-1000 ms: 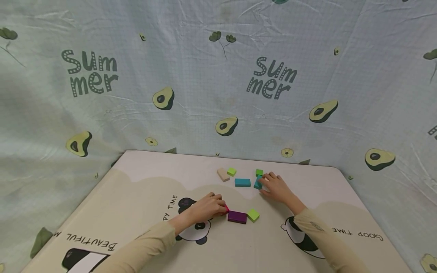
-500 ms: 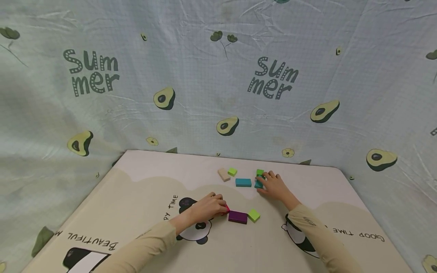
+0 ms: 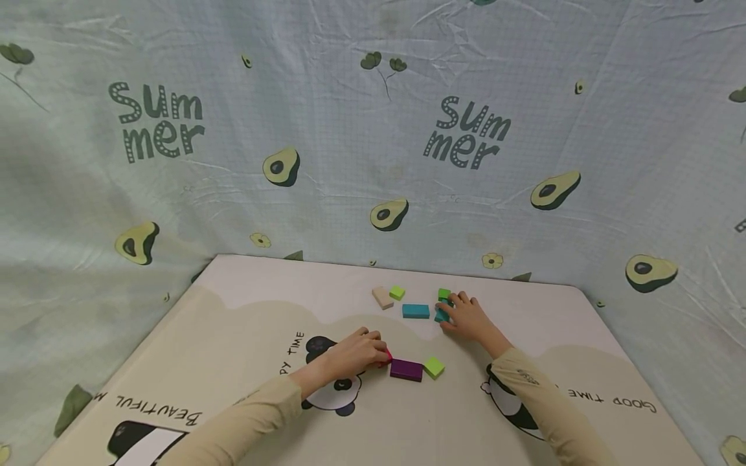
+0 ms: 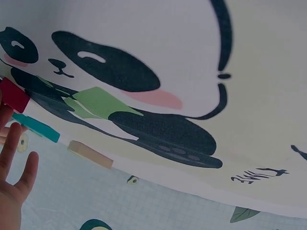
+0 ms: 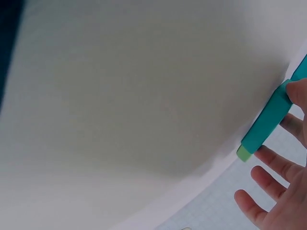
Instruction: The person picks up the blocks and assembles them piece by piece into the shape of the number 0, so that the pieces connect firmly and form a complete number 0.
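your right hand point(image 3: 469, 318) is the nearer to the teal block point(image 3: 441, 316), thumb and fingertips pinching it. block lies just left of your palm; long axis runs away from you, far end leaning slightly right toward the green block point(image 3: 444, 294). second teal block point(image 3: 416, 311) lies crosswise, just left. judgement: the near-right angle between the two is what any shift hinges on. your left hand point(image 3: 354, 353), closer to you, grips the red block point(image 3: 385, 357) beside the purple block point(image 3: 406, 370).
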{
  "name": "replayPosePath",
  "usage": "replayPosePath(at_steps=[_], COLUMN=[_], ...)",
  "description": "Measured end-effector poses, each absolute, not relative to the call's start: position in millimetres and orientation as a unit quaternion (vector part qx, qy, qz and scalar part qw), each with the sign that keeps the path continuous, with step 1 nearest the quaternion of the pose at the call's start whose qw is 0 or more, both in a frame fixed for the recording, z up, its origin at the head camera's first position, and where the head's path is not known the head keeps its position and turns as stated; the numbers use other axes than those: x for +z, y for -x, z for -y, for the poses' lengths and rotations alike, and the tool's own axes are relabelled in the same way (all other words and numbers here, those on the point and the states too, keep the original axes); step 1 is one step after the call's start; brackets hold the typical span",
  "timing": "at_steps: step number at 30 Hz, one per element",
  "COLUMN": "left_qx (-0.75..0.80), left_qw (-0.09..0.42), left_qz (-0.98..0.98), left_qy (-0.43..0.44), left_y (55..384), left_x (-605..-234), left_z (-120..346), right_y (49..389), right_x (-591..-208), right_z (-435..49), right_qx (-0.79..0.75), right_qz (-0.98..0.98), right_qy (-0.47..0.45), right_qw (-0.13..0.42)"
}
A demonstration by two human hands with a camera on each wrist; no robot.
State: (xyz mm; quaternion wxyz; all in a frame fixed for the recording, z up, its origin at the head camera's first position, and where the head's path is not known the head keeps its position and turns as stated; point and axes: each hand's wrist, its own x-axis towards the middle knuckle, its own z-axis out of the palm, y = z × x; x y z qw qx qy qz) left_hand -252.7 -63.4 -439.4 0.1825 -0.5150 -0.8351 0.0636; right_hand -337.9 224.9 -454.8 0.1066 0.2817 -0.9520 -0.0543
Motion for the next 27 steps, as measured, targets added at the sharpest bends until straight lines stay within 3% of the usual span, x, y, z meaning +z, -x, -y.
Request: replayPosePath(at_steps=[27], left_qx=[0.056], left_qw=[0.179], left_qz=[0.838], left_qy=[0.513], left_y=[254.5], left_x=[-441.9], left_z=[62.4], right_y=[319.0], right_x=[-448.4], right_z=[-228.7], right_qx=[0.007], right_qz=[0.949], right_qy=[-0.305], right_qw=[0.084])
